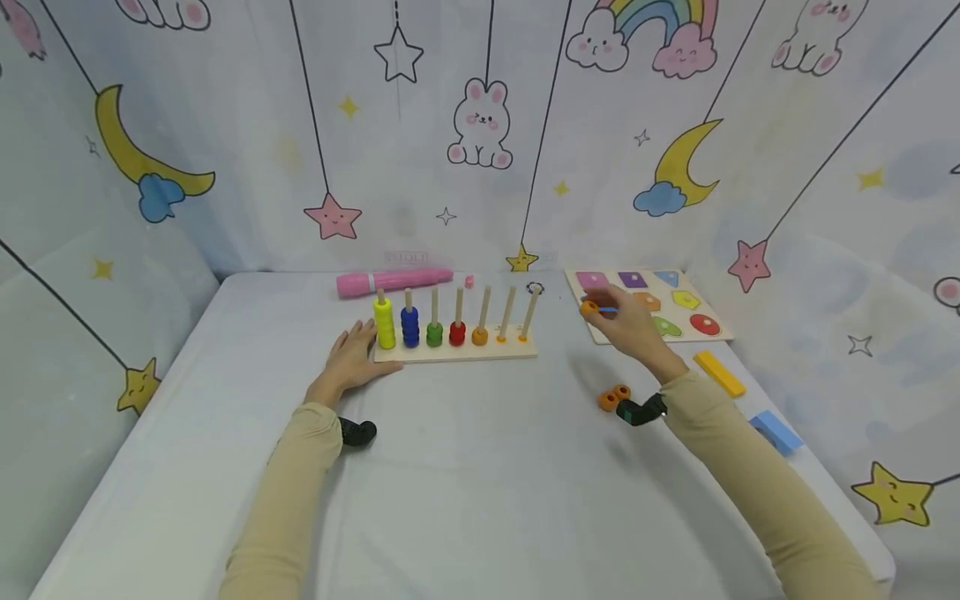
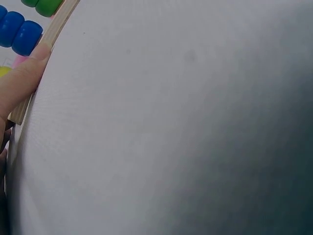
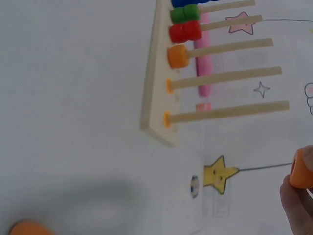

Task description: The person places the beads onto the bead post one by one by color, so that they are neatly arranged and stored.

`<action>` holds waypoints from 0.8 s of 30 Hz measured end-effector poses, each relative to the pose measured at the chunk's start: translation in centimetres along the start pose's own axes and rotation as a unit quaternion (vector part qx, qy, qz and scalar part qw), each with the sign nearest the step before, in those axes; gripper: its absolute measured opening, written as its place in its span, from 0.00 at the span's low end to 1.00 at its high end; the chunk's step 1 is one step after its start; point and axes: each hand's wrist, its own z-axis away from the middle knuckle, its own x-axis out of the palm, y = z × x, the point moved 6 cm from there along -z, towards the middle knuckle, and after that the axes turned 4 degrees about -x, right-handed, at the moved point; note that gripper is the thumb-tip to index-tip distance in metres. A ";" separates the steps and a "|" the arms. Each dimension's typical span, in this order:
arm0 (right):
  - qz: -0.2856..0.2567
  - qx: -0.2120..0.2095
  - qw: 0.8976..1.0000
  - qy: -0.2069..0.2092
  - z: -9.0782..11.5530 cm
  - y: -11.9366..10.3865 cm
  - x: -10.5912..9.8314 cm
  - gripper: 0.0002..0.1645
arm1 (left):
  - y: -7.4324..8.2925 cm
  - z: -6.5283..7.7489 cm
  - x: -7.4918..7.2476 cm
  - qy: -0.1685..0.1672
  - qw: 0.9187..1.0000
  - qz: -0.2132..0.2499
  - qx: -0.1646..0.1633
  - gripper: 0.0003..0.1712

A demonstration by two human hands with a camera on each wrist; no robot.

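Observation:
A wooden bead stacker (image 1: 465, 353) with upright pegs stands on the table. Yellow beads (image 1: 384, 323), blue beads (image 1: 409, 327), green beads (image 1: 434, 334), red beads (image 1: 457, 334) and one orange bead on the rack (image 1: 480, 336) sit on its pegs; the two right pegs are bare. My left hand (image 1: 351, 354) rests at the stacker's left end, thumb (image 2: 24, 81) extended against its front edge, fingers along its side. To the right, my right hand (image 1: 626, 325) pinches an orange bead (image 3: 301, 171), raised in front of the puzzle board. Loose orange beads (image 1: 613, 397) lie below that wrist.
A shape puzzle board (image 1: 606, 335) lies at the back right, with a yellow block (image 1: 718, 372) and a blue block (image 1: 776, 432) nearer along the right edge. Behind the stacker lie a pink marker-like stick (image 1: 393, 282) and a small pink piece (image 1: 469, 282). A patterned curtain encloses the table.

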 end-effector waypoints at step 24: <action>-0.052 -0.063 0.995 -0.063 -9.1 -8.0 9.3 0.19 | 0.1 0.0 0.0 0.000 1.000 0.009 -0.001 0.57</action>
